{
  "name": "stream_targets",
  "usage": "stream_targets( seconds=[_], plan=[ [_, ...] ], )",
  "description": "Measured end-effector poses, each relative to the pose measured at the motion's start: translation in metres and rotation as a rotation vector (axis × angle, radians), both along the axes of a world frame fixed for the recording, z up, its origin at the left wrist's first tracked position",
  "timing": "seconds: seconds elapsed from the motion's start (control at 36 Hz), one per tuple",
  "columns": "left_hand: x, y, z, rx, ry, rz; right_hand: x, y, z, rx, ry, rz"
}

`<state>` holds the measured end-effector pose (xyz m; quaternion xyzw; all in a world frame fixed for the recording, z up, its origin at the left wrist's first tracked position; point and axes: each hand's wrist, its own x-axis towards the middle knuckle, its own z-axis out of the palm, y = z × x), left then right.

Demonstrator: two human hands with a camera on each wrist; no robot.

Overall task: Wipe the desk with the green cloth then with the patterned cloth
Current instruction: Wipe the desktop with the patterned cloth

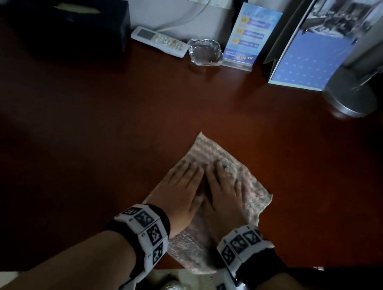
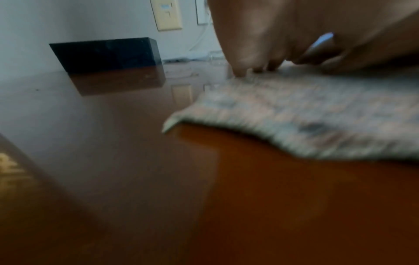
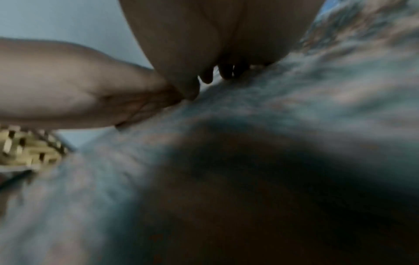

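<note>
Patterned cloth [image 1: 226, 160], the nubby pink-and-grey woven one, is what's under both palms, so I'd call this the second half of the job. I can't spot a green cloth anywhere in these views. It's spread flat at the near edge of the glossy reddish-brown wooden counter [image 1: 91, 110], a bit right of the middle, with its near end draping just over that edge.

Left hand [image 1: 180, 185] and right hand [image 1: 224, 189] sit side by side on top of it, thumbs touching, fingers straight and splayed. That's flat pressing, not gripping. The left wrist view shows fingertips [image 2: 240, 69] pushing down near the cloth's far edge, and the blur there hints at motion, though I wouldn't swear to it.

Seems like a push-and-pull wipe with plenty of bare counter left, especially the whole left side and the far strip. Next move, I reckon: keep even pressure and sweep outward, and don't let the cloth bunch or slide off the near edge.

Watch the stuff lined up along the far edge: a black rectangular tissue box [image 1: 67, 19] towards the far left corner, white remote control [image 1: 160, 40], clear glass ashtray [image 1: 205, 52], blue acrylic sign stand [image 1: 250, 37], blue desk calendar [image 1: 311, 53] and a round metal lamp base [image 1: 350, 96] at the far right. The ashtray and remote would shove easily.
</note>
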<state>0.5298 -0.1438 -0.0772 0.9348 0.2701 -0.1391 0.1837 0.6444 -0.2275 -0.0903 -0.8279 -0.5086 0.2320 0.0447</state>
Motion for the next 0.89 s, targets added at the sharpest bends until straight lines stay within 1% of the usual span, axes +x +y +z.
stream_targets(
  seconds=[0.06,0.14,0.25,0.33,0.36,0.42,0.47,0.53,0.56,0.58,0.64,0.67,0.69,0.75,0.83,0.89],
  plan=[
    [-0.006,0.004,-0.006,0.021,0.036,-0.042,0.004,-0.007,-0.007,-0.053,-0.083,0.071],
    [-0.019,0.015,-0.010,0.072,0.088,-0.116,0.006,-0.010,-0.007,-0.034,-0.072,0.072],
    [-0.031,0.023,-0.007,0.104,0.162,-0.158,0.005,-0.010,-0.007,-0.027,-0.060,0.079],
    [-0.039,0.027,-0.002,0.155,0.215,-0.155,0.008,-0.006,-0.001,0.026,0.050,0.103],
    [-0.042,0.028,0.000,0.170,0.230,-0.134,0.011,-0.004,0.003,0.082,0.075,0.089],
    [-0.044,0.030,0.008,0.174,0.223,-0.058,0.016,-0.002,0.012,0.178,0.062,0.010],
    [-0.036,0.027,0.016,0.100,0.126,0.005,0.019,0.000,0.019,0.141,0.004,-0.087],
    [-0.022,0.019,0.020,-0.091,-0.025,0.047,0.019,0.002,0.024,0.064,-0.028,-0.153],
    [-0.016,0.014,0.020,-0.192,-0.070,0.031,0.019,0.003,0.027,0.043,-0.037,-0.183],
    [-0.011,0.010,0.017,-0.250,-0.082,-0.011,0.018,0.004,0.031,0.033,-0.045,-0.214],
    [-0.013,0.012,0.007,-0.221,-0.065,-0.090,0.017,0.009,0.038,0.018,-0.057,-0.272],
    [-0.020,0.020,0.002,-0.182,-0.049,-0.082,0.016,0.010,0.041,0.006,-0.057,-0.287],
    [-0.029,0.030,-0.003,-0.147,-0.026,-0.051,0.013,0.010,0.041,-0.006,-0.054,-0.281],
    [-0.055,0.056,-0.013,-0.095,0.049,0.037,0.006,0.011,0.039,-0.013,-0.031,-0.212],
    [-0.095,0.101,-0.016,0.003,0.190,0.230,-0.006,0.012,0.031,-0.020,0.023,-0.088],
    [-0.110,0.128,-0.013,-0.033,0.262,0.370,-0.010,0.014,0.027,-0.083,-0.021,-0.044]
  ],
)
